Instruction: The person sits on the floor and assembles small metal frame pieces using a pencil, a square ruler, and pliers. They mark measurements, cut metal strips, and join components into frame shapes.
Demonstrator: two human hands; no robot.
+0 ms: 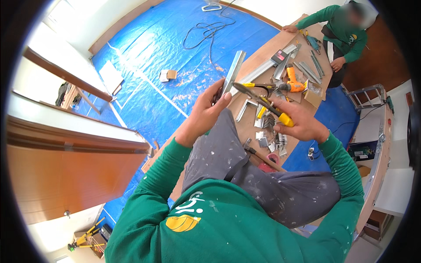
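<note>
My left hand (204, 109) grips a short length of galvanized metal channel (236, 65), tilted up and away from me. In my right hand (302, 118) is a pair of tin snips (286, 120) with yellow handles. Their dark blades reach left toward the channel's lower end; whether they touch it I cannot tell. Beneath my hands is a wooden work board (258, 59). On it, beyond the snips, lie an orange cordless drill (293, 79) and longer metal channels (267, 66). Small metal brackets (263, 141) are heaped closer to my legs.
Across the board, a person in green (346, 28) rests a hand on its far edge, near a teal power tool (313, 42). Blue sheeting (144, 48) covers the floor, with a loose black cable (206, 33) and a small carton (168, 75). A metal ladder (372, 94) stands at right.
</note>
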